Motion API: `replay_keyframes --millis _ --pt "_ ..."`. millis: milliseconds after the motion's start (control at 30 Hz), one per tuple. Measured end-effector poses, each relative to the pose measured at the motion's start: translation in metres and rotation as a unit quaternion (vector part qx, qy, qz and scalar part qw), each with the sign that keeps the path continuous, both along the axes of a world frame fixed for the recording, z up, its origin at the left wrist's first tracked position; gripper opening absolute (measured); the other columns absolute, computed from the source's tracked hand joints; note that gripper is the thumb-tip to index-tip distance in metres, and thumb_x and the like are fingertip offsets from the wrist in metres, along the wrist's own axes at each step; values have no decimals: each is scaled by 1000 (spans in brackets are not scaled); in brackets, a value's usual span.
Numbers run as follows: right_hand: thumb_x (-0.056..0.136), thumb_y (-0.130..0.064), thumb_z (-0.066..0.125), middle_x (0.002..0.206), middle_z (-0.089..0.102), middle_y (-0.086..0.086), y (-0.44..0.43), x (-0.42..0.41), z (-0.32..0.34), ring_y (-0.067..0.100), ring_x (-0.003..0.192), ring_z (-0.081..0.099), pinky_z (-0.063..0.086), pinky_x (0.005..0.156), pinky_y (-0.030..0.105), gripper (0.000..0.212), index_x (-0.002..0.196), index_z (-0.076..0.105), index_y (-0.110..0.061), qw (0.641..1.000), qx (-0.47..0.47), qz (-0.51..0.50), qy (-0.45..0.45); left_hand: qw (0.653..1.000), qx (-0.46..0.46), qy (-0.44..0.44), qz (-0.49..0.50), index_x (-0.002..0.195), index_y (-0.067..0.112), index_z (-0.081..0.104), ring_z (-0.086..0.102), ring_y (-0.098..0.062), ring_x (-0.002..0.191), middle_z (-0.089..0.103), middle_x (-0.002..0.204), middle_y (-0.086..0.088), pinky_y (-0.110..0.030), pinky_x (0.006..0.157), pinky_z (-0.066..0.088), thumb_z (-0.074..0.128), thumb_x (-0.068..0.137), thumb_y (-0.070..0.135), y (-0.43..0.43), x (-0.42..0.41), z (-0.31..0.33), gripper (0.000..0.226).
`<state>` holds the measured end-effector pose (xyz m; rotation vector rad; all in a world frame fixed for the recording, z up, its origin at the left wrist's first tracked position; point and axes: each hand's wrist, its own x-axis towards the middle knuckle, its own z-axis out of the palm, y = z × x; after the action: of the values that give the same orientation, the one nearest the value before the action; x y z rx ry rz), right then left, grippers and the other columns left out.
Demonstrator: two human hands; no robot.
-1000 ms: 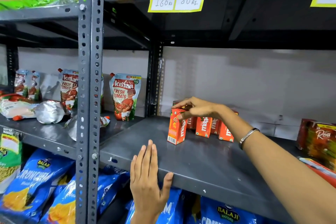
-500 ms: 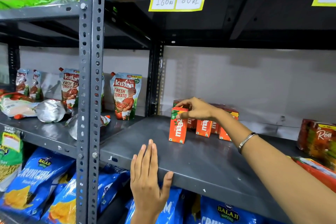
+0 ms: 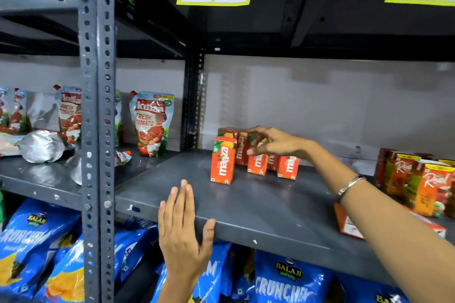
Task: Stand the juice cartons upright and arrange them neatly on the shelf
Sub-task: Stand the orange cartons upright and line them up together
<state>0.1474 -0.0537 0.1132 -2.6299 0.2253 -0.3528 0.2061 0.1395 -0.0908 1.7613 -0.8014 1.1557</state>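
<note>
- Right hand (image 3: 273, 144): reaches in from the lower right of the frame to the middle, fingers loosely curled and spread over the tops of the rear juice cartons (image 3: 258, 162); whether it grips one cannot be told.
- Front carton (image 3: 222, 161): stands upright and alone, just left of and below the right hand, apart from its fingers; a small rectangular box, orange with a green top corner.
- Rear cartons: same orange boxes, upright in a tight cluster against the pale back wall, partly hidden by the hand.
- Left hand (image 3: 183, 226): lies flat and open at lower centre, palm on the front edge of the shelf (image 3: 270, 209), thumb under the lip, holding nothing.
- Shelf: dark grey painted metal, smooth with small chips.
- Larger juice boxes (image 3: 423, 184): at the right edge, red and orange.
- Tomato pouches (image 3: 151, 123): at the left, glossy and soft.
</note>
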Motion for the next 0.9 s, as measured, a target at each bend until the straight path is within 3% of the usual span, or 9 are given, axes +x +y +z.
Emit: replay_keyframes --millis 100,167,267,400,500,600,700,800,900 --pt "81 -10 64 102 57 6 -27 -50 -3 13 91 53 43 79 17 52 130 46 -12 997 12 -37 64 1000 -23 13 1 145 10 23 16 -19 144 28 151 -7 -35 119 6 20 96 49 -5 -6 -1 63" --pt "82 -12 63 118 59 8 -47 -87 -8 16 107 54 41 92 22 51 130 47 -14 992 24 -71 99 1000 -25 6 5 144 7 26 19 -24 142 29 150 -10 -37 118 7 20 96 49 -7 -8 -1 64" --pt "80 -29 65 135 48 -3 -70 -136 -13 13 122 42 30 104 26 55 131 48 -21 975 30 -149 161 1000 -26 0 15 141 3 31 22 -29 139 34 147 -15 -39 117 8 21 95 49 -10 -10 -1 66" --pt "67 -55 67 127 58 -6 -86 -166 -23 13 109 53 41 86 23 57 115 62 -24 950 73 -188 238 999 -36 -4 26 139 0 35 26 -31 137 37 145 -17 -39 116 9 22 95 48 -12 -9 -1 67" --pt "62 -60 68 113 65 -9 -90 -170 -28 14 108 57 42 92 30 52 103 66 -27 957 88 -184 208 998 -42 -18 37 137 -1 39 28 -32 135 39 143 -19 -42 115 13 24 95 46 -12 -8 -1 65" --pt "71 -52 65 98 64 -16 -87 -170 -30 6 99 56 39 78 22 29 90 65 -31 967 98 -148 184 998 -41 -18 40 138 0 37 27 -32 136 39 144 -18 -41 116 12 24 95 46 -11 -10 -1 65" --pt "76 -41 66 96 66 -8 -84 -166 -33 7 92 57 40 78 23 21 87 61 -24 976 117 -110 147 999 -31 -1 32 140 2 33 26 -31 138 36 146 -15 -38 118 8 21 95 49 -10 -10 0 67" --pt "75 -22 71 94 64 7 -77 -161 -30 19 88 54 40 71 27 19 87 56 -17 977 179 -73 88 999 -19 7 28 142 3 30 23 -29 139 35 147 -14 -34 119 4 18 95 51 -9 -10 1 67" --pt "74 -10 71 96 64 5 -67 -158 -22 14 84 63 50 64 23 23 91 55 -15 974 217 -46 44 999 -15 17 22 142 4 29 22 -28 139 36 147 -14 -32 119 2 17 95 52 -8 -10 0 68"
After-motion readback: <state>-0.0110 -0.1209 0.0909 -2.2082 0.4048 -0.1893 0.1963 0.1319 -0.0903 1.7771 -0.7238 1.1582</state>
